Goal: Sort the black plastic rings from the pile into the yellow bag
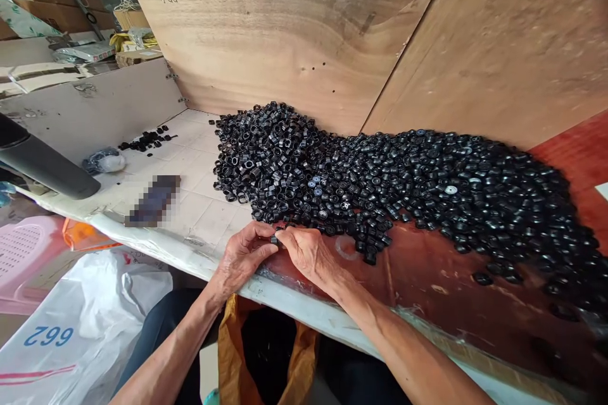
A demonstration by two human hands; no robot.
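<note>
A small black plastic part [274,240] is pinched between my left hand [242,256] and my right hand [308,252], just above the front of the table. Its shape is mostly hidden by my fingers. Right behind my hands spreads a wide heap of black plastic rings and caps [380,183], a few with pale grey or blue centres. My right fingertips lie close to its near edge. The heap rests on a scuffed red-brown board [437,281] and partly on white tiles [204,215].
Plywood boards [285,44] stand behind the heap. On the tiles to the left lie a small group of black parts [147,140], a plastic bag [104,161], a pixelated dark object [154,200] and a dark tube [42,161]. A white sack [80,323] and pink basket [23,253] sit below.
</note>
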